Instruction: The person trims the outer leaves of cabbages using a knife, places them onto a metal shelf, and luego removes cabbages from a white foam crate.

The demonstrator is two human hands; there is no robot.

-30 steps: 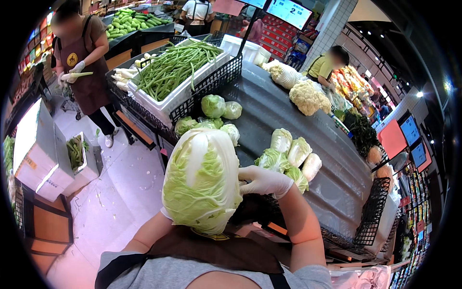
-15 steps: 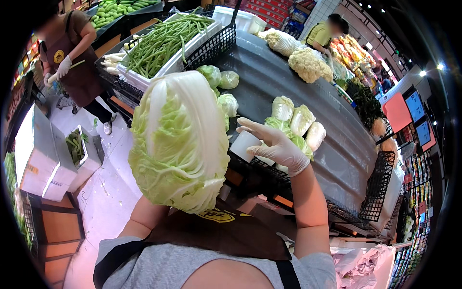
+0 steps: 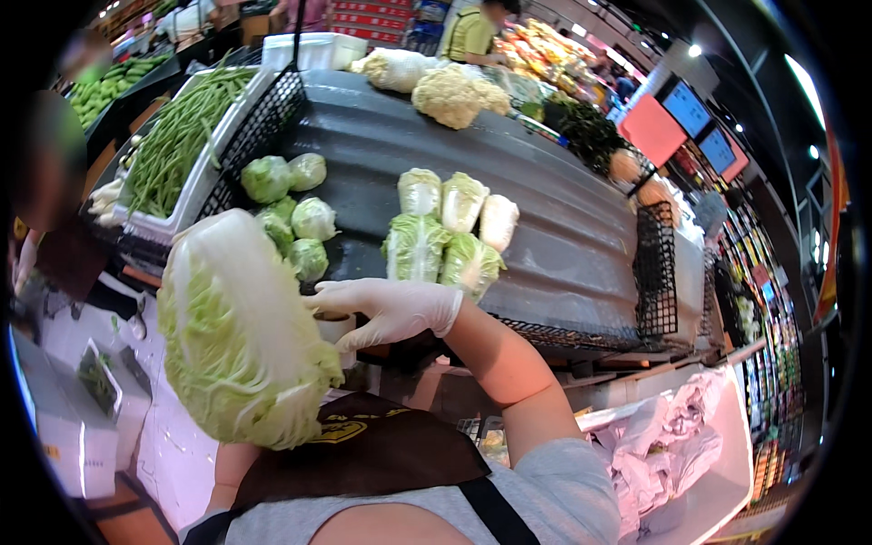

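Observation:
A large napa cabbage [image 3: 245,336], with pale green leaves and a broad white rib, is held up in front of me at the left. My left forearm [image 3: 238,463] runs up behind it, so the left hand is hidden; the cabbage rests in its hold. My right hand [image 3: 395,313], in a white glove, reaches across to the cabbage's right side. Its fingers are stretched out and the thumb is apart. Between thumb and fingers a small whitish round object [image 3: 334,329] shows, partly covered; I cannot tell whether the hand touches it.
On the dark ribbed display [image 3: 572,236] lie several wrapped napa cabbages [image 3: 418,247], round green heads [image 3: 313,218] and cauliflowers [image 3: 447,95]. Green beans [image 3: 186,136] fill a white box at the left. A black mesh fence [image 3: 656,272] edges the right. A pale bin [image 3: 718,454] stands lower right.
My view has turned, so the display shows further left. The right hand has moved closer to the napa cabbage, its fingertips now beside it. The cabbage is still held up on the left.

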